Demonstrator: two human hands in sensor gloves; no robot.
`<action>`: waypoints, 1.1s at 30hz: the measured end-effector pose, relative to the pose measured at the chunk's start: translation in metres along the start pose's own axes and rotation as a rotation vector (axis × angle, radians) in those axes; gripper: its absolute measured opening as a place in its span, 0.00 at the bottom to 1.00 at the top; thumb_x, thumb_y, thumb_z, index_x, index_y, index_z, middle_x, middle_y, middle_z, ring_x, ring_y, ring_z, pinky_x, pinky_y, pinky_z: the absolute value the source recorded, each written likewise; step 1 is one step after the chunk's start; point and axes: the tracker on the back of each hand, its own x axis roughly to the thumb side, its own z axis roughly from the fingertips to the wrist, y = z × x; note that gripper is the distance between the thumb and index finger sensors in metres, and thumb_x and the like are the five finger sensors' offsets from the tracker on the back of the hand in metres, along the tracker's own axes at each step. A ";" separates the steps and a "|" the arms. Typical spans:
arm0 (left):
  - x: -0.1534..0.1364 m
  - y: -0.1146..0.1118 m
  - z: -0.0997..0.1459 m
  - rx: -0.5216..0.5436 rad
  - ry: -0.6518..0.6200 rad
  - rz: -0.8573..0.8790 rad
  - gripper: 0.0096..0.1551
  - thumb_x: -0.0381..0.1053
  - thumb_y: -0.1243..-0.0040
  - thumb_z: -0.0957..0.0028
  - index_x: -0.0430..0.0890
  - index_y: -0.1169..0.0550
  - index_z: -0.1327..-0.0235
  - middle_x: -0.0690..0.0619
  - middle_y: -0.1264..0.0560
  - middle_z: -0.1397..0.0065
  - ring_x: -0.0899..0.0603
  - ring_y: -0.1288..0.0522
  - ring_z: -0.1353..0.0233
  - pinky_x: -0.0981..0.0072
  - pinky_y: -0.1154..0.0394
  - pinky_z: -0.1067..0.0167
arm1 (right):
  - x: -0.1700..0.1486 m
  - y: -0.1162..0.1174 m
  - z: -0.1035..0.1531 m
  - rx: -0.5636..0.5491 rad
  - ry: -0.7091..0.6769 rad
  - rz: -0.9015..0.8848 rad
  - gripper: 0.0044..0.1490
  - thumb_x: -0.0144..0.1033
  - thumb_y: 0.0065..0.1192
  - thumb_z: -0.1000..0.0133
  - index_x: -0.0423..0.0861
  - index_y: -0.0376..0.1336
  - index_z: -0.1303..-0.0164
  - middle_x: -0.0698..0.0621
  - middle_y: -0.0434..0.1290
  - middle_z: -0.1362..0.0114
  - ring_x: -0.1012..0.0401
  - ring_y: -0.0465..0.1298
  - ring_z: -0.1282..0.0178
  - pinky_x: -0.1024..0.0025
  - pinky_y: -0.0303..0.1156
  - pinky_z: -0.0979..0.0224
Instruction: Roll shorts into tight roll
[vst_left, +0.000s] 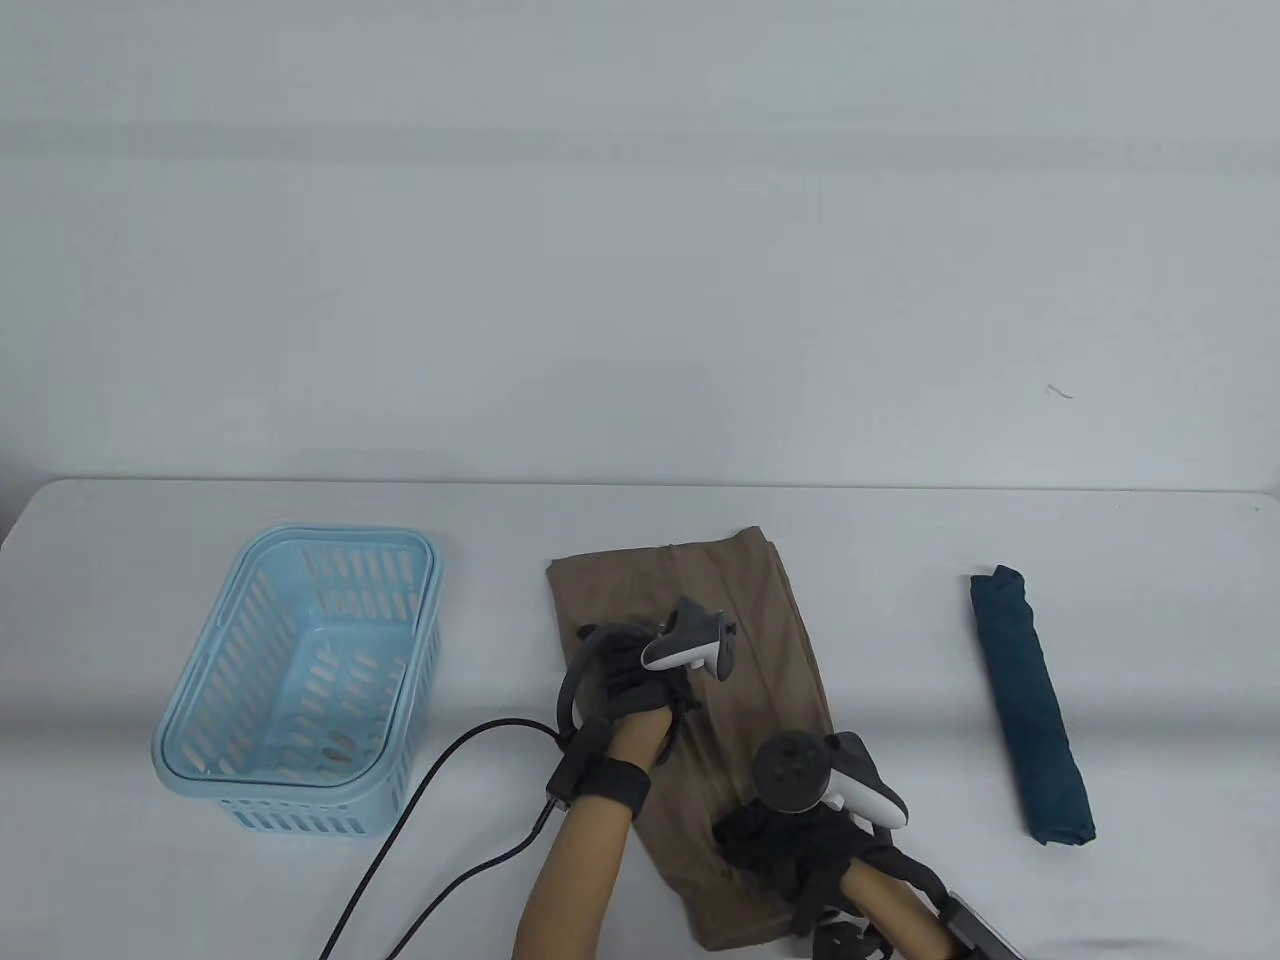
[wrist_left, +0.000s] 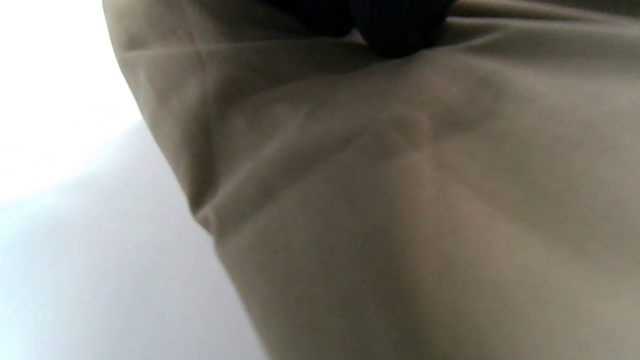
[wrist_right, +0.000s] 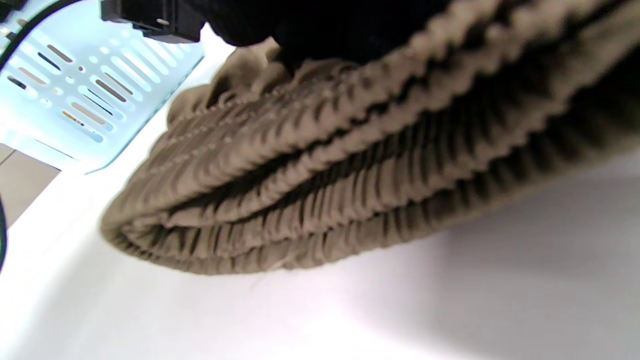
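**Tan shorts folded lengthwise, roll not yet started: risks on the table**

Table view. Item: tan shorts (vst_left: 760, 640), folded into a long strip, lying at the near middle of the table (vst_left: 620, 520), running from 12 o'clock down to 6. Left hand (vst_left: 625, 690) rests on the strip's left side, about mid-length; its fingers are hidden under the tracker, so whether it presses flat or pinches I cannot tell. Right hand (vst_left: 790, 835) sits on the near end, fingers bunched into the cloth. Also present: blue basket (vst_left: 300, 690) at 9 o'clock, a dark blue rolled garment (vst_left: 1030, 700) at 3 o'clock, a black cable (vst_left: 440, 770) trailing from the left wrist.

Left wrist view. Item: shorts (wrist_left: 400, 200), smooth cloth with a soft crease; dark fingertips (wrist_left: 395, 35) touch it at the top edge. Grip unclear here too. Risk: with only a light press, the layers may slide apart once the roll starts.

Right wrist view. Item: elastic waistband (wrist_right: 320, 165), several gathered layers stacked, lifted slightly off the table. Gloved fingers (wrist_right: 320, 25) curl over the top and hold it. Risk: the thick ruched band makes a fat, springy core; a loose first turn will likely give a slack roll. Uneven pull between the hands could skew the roll towards one side.
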 end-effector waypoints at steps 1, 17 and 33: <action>0.000 0.001 -0.001 -0.001 0.002 0.002 0.29 0.50 0.48 0.43 0.41 0.41 0.34 0.39 0.52 0.18 0.28 0.52 0.17 0.23 0.57 0.30 | 0.000 0.000 -0.002 0.004 -0.002 -0.010 0.32 0.39 0.47 0.40 0.37 0.56 0.28 0.34 0.60 0.36 0.48 0.69 0.45 0.57 0.69 0.42; -0.016 0.000 -0.023 0.004 -0.017 0.134 0.32 0.47 0.54 0.42 0.49 0.52 0.30 0.40 0.60 0.17 0.30 0.59 0.16 0.24 0.59 0.29 | 0.003 -0.001 -0.028 0.029 -0.036 -0.196 0.35 0.41 0.46 0.40 0.36 0.52 0.26 0.35 0.56 0.36 0.52 0.68 0.45 0.62 0.69 0.43; -0.034 -0.004 0.060 0.288 -0.133 0.135 0.43 0.54 0.52 0.44 0.40 0.53 0.24 0.35 0.59 0.18 0.25 0.56 0.18 0.24 0.55 0.29 | 0.028 -0.041 0.046 -0.262 -0.177 -0.088 0.36 0.39 0.51 0.42 0.38 0.55 0.24 0.35 0.59 0.24 0.41 0.67 0.30 0.43 0.64 0.30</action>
